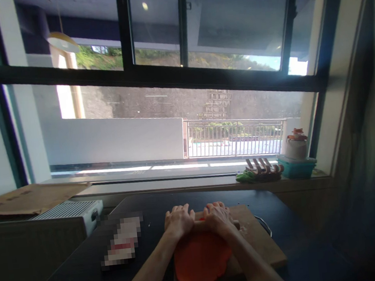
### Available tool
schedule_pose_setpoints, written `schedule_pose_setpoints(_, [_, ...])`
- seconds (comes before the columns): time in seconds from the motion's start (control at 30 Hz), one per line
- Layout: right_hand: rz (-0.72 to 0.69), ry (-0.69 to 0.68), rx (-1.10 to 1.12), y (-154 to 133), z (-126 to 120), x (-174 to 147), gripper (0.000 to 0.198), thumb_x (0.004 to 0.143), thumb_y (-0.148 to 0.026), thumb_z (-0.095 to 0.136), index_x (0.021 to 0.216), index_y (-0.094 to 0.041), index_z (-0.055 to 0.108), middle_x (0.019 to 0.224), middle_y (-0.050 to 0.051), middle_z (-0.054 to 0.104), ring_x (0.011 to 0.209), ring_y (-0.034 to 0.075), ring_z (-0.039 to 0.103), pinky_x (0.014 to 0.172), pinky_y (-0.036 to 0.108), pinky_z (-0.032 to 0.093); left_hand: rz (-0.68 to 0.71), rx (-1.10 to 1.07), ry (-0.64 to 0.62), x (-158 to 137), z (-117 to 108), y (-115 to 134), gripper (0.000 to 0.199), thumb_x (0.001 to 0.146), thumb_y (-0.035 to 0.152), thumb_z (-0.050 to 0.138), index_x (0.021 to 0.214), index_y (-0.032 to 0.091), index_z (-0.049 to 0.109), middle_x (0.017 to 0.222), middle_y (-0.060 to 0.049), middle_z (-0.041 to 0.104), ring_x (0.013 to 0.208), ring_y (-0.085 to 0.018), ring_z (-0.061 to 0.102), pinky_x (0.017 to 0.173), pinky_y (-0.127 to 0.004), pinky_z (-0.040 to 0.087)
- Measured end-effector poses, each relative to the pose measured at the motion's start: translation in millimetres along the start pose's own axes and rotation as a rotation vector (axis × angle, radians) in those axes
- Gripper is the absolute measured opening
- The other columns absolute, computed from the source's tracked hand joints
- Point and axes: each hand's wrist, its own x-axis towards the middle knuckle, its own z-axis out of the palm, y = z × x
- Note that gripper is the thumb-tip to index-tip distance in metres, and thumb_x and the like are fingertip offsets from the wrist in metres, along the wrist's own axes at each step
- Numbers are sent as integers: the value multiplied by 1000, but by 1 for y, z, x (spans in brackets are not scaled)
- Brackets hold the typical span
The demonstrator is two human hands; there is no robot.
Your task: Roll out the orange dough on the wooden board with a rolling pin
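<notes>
An orange sheet of dough (202, 262) with an uneven edge lies flat on a wooden board (264, 246), its near end reaching the board's front edge. Across its far part runs a wooden rolling pin (200, 225). My left hand (179, 219) rests over the pin's left end, fingers bent forward and down over it. On the right part of the pin lies my right hand (217, 215), gripping it from above. A short end of the pin sticks out to the right of that hand. A bit of orange dough shows between the hands, beyond the pin.
The board sits on a dark table (147, 270). A blurred-out pale item (122, 241) lies to the left. A metal handle (264, 225) shows at the board's right. Beyond are a white slatted unit (70, 211), brown paper (29, 197) and a teal box (296, 166) on the windowsill.
</notes>
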Motion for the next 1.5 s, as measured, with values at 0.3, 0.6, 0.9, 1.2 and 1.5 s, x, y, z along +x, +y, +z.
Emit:
schedule_pose_setpoints(0.3, [-93, 103, -40, -2, 1, -35, 38, 93, -35, 34, 104, -22, 67, 121, 10, 61, 125, 27, 41, 104, 41, 27, 131, 5, 107, -37, -4, -7, 41, 92, 35, 28, 98, 23, 66, 107, -7, 69, 104, -23, 58, 92, -39, 37])
schedule_pose_setpoints(0.6, [-33, 116, 24, 3, 2, 24, 32, 91, -31, 39, 100, -19, 67, 109, 11, 63, 110, 26, 52, 90, 36, 39, 46, -32, 152, 22, 6, -11, 37, 87, 34, 40, 109, 18, 64, 113, -11, 67, 111, -26, 56, 92, -41, 39])
schedule_pose_setpoints(0.9, [-566, 117, 121, 30, 8, -1, 24, 82, -45, 60, 91, -24, 67, 94, 1, 61, 90, 16, 56, 75, 24, 39, 118, -96, 360, -2, -30, -39, 27, 87, 19, 39, 99, 19, 62, 102, -7, 66, 102, -21, 57, 90, -33, 38])
schedule_pose_setpoints(1.2, [-292, 85, -81, 33, -4, 14, 40, 97, -37, 33, 87, -19, 67, 91, 6, 66, 82, 17, 61, 70, 26, 40, 207, -244, -93, -11, -20, -26, 20, 79, 21, 48, 85, 19, 66, 87, -3, 68, 85, -18, 62, 75, -25, 43])
schedule_pose_setpoints(1.5, [-177, 49, -62, 48, -16, 14, 33, 94, -39, 41, 92, -19, 67, 95, 7, 68, 87, 20, 64, 71, 27, 41, 152, -263, -328, 2, -30, -12, 21, 67, 32, 55, 76, 18, 68, 75, -4, 70, 73, -23, 65, 60, -28, 44])
